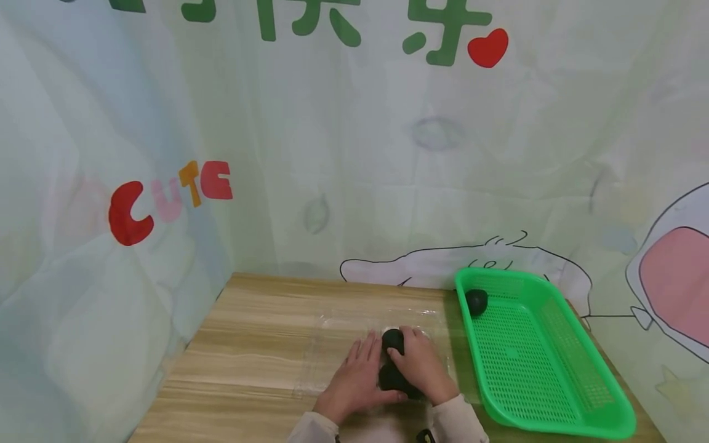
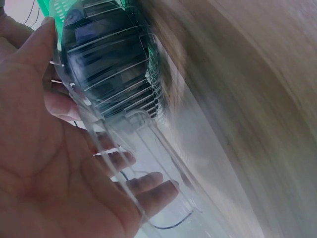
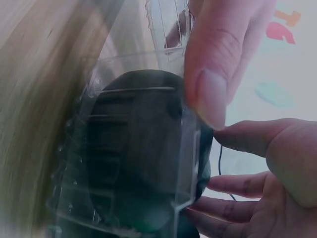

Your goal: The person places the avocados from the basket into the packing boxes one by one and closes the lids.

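Two dark green, avocado-like fruits sit in a clear plastic clamshell box (image 1: 316,369) in front of me, the far fruit (image 1: 392,339) and the near fruit (image 1: 394,380). My right hand (image 1: 423,366) comes over the box's right side, its thumb and fingers around the far fruit. Along the middle of the box my left hand (image 1: 357,378) lies with straight fingers, its thumb stretched beside the near fruit. In the left wrist view, the ribbed clear wall (image 2: 116,64) covers a dark fruit. The right wrist view has the right thumb (image 3: 213,94) at the box's rim.
A green plastic basket (image 1: 473,369) stands to the right on the wooden table (image 1: 244,344), with another dark fruit (image 1: 477,302) in its far left corner. Behind the table hangs a printed cloth (image 1: 360,184) with lettering and drawings.
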